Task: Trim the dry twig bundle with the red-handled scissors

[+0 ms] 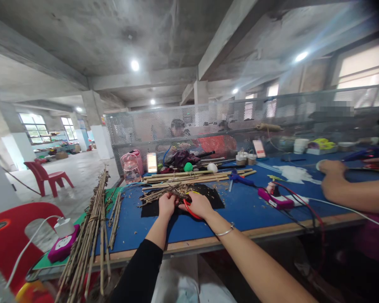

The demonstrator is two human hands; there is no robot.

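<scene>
Over a black mat my left hand is closed, its fingers pinching what looks like a thin brown twig. Close beside it, my right hand is wrapped round red-handled scissors; their blades are mostly hidden, near the twig. Cut twigs and chips lie in a heap on the mat just beyond my hands. A few long pale sticks stretch across the table behind the heap.
A bundle of long sticks overhangs the table's left edge. A blue glue gun and purple power strip with cables lie to the right. At far right a co-worker's arm reaches in. Red chair at left.
</scene>
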